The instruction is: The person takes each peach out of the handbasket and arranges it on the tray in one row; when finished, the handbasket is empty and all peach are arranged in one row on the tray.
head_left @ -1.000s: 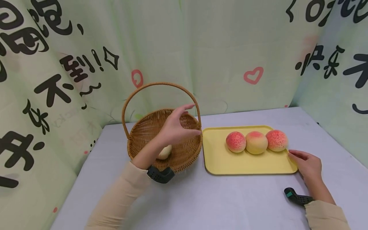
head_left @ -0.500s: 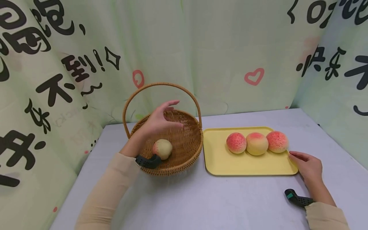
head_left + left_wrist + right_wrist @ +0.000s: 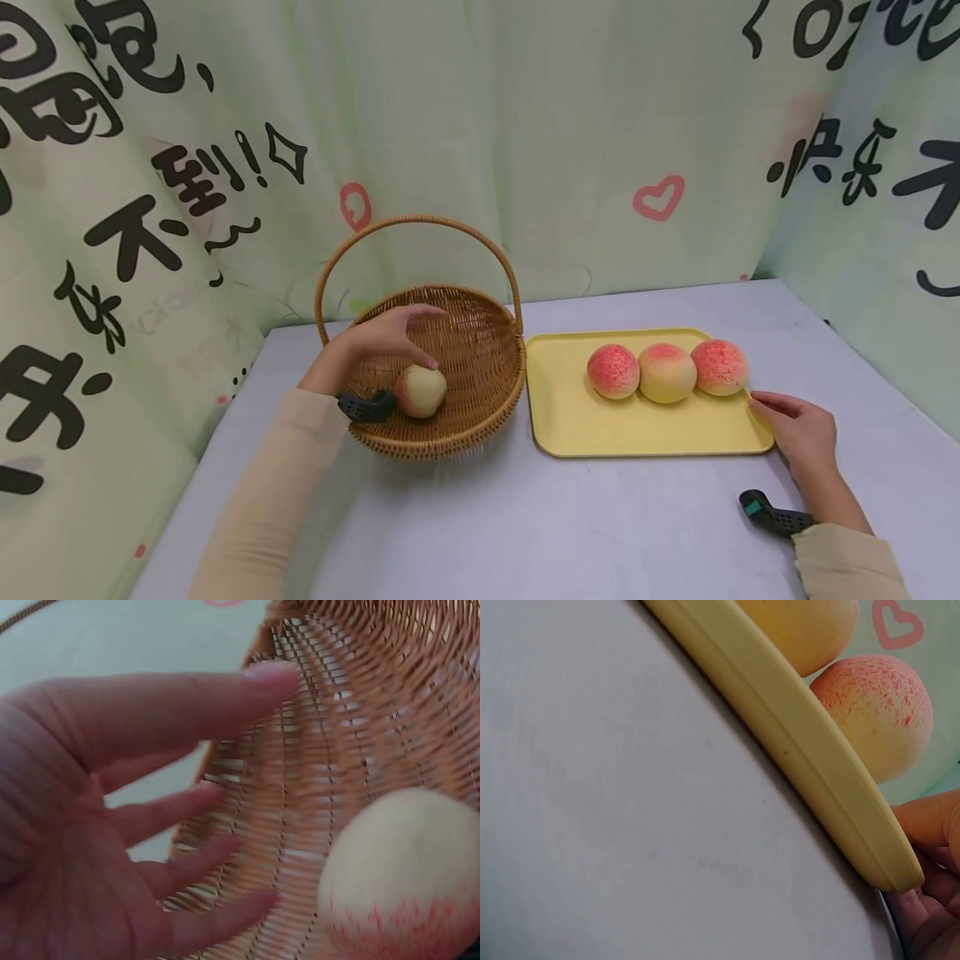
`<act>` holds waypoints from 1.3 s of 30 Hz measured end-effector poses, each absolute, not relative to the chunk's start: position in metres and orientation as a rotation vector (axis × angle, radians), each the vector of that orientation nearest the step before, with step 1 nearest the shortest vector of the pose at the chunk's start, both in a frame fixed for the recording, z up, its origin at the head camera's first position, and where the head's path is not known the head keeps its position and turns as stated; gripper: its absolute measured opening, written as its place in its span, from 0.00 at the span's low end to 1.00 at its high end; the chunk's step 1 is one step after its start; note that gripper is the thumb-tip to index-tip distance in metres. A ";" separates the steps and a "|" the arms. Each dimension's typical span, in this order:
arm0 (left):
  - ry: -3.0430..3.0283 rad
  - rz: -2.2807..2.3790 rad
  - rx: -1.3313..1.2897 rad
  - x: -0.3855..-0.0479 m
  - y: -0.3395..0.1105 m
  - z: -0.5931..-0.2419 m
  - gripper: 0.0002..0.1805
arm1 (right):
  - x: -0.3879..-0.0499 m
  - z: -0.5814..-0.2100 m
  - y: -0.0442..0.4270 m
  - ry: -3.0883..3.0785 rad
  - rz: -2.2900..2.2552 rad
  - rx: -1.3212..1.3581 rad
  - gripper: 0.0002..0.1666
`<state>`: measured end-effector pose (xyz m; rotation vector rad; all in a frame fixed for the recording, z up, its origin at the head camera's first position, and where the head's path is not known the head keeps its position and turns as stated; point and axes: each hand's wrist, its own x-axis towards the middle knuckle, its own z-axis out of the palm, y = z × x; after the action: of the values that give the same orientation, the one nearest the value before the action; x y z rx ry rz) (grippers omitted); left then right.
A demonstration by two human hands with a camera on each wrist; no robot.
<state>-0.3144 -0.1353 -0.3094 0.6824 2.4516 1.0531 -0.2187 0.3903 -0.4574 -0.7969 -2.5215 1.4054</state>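
Inside the wicker basket (image 3: 480, 367) lies one pale peach (image 3: 420, 392) with a red blush on one side. My left hand (image 3: 386, 337) reaches in over the basket's left side, its thumb and fingers spread. In the left wrist view, a gap separates those fingers from the peach (image 3: 405, 877). At the right, my right hand (image 3: 802, 429) pinches the right edge of a yellow tray (image 3: 645, 433), thumb above and fingers beneath. Three peaches sit in a row on the tray: a red-speckled one (image 3: 613, 372), a yellowish one (image 3: 667, 373) and another speckled one (image 3: 721, 367).
The basket's tall arched handle (image 3: 420, 219) rises above the left hand. Basket and tray stand side by side on a white-covered table (image 3: 585, 525). A pale green curtain (image 3: 570, 167) with black writing and red hearts hangs behind and at both sides.
My left hand has moved left and down, from above the basket's right side to near the peach inside it. The right hand keeps its pinch on the tray's edge.
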 end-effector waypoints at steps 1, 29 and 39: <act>2.428 1.008 0.662 -0.314 -0.138 -0.310 0.44 | -0.219 -0.457 0.390 -2.521 1.405 -0.799 0.33; 2.149 0.972 0.423 -0.318 -0.165 -0.344 0.42 | -0.218 -0.455 0.389 -2.522 1.400 -0.812 0.34; 2.112 1.053 0.414 -0.317 -0.170 -0.355 0.43 | -0.217 -0.455 0.389 -2.524 1.400 -0.813 0.34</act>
<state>-0.3171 -0.1696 -0.3551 0.4139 2.1116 1.0528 -0.2174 0.3892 -0.4554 -0.8128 -2.5243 1.4003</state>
